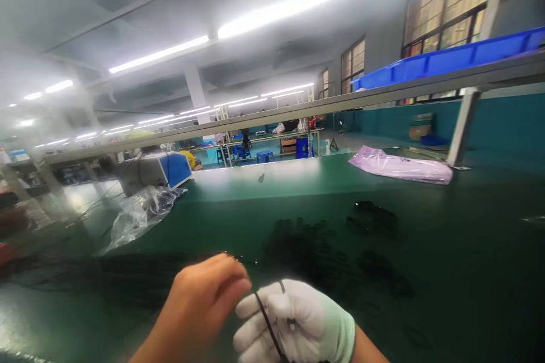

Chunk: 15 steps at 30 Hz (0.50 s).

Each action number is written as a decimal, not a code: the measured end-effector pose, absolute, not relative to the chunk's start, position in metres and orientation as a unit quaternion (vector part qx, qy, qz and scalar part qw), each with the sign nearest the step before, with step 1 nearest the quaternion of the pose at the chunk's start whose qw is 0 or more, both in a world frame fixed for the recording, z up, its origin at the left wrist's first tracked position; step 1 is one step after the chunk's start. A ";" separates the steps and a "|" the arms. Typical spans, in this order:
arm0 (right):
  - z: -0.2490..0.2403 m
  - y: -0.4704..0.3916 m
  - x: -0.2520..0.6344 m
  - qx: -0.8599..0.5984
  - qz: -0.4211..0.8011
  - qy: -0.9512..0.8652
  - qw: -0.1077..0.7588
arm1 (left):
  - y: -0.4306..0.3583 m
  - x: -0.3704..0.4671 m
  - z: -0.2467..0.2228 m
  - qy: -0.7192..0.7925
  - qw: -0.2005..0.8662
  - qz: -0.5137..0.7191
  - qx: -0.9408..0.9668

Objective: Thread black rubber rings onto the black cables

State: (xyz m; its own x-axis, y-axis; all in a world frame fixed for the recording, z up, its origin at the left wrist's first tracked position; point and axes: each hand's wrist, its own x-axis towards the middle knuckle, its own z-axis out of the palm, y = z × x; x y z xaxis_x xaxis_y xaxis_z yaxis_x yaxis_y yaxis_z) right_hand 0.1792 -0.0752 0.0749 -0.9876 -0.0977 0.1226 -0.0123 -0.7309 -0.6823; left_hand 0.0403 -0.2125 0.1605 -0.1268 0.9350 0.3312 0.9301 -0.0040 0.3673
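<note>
Nearest the camera, 2 hands meet low in the view: a right hand [304,317] in a white glove with a mint-green cuff [347,332], palm turned up toward the lens, and a bare left hand [208,289], blurred. Across the gloved fingers runs a thin black cable [268,323] – the right hand grasps it, thumb folded inward over the palm. Its upper end reaches the curled fingertips of the left hand; whether they pinch it or only touch it, I cannot tell through the blur.

Just beyond the right hand, a dark tangled heap [302,249] lies on the green surface [468,238], with a smaller dark pile [385,272] to the right of it and a shiny black bundle [377,212] farther out. Behind and to the left of the left hand, dark strands [140,269] spread over the surface; past them sit a crumpled clear plastic bag [145,212] and a grey-and-blue box [174,169].

Well beyond the right hand, toward the right, lies a pink plastic-wrapped package [400,164]. Higher up on that side, a long shelf [409,88] carries a blue tray [451,62] – and far past both hands stands a blue stool [264,156]
</note>
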 end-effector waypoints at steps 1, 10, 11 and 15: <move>0.073 -0.079 0.178 -0.083 -0.927 0.363 0.037 | -0.200 0.035 0.165 0.712 0.021 0.270 0.648; 0.059 -0.081 0.170 -0.070 -0.938 0.337 -0.029 | -0.147 0.005 0.090 0.709 0.178 0.315 0.606; 0.061 -0.079 0.171 -0.078 -0.943 0.318 -0.054 | -0.150 -0.001 0.075 0.708 0.180 0.303 0.612; 0.071 -0.065 0.176 -0.075 -0.948 0.273 -0.147 | -0.180 -0.010 0.037 0.774 0.073 0.225 0.587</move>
State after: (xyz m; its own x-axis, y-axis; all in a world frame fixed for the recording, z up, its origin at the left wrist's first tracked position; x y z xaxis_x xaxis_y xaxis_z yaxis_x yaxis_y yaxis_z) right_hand 0.1764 -0.0653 0.0715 -0.9453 0.2385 0.2223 -0.3202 -0.8076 -0.4952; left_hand -0.0096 -0.1805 0.0370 -0.2989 0.9423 0.1505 0.8763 0.2087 0.4341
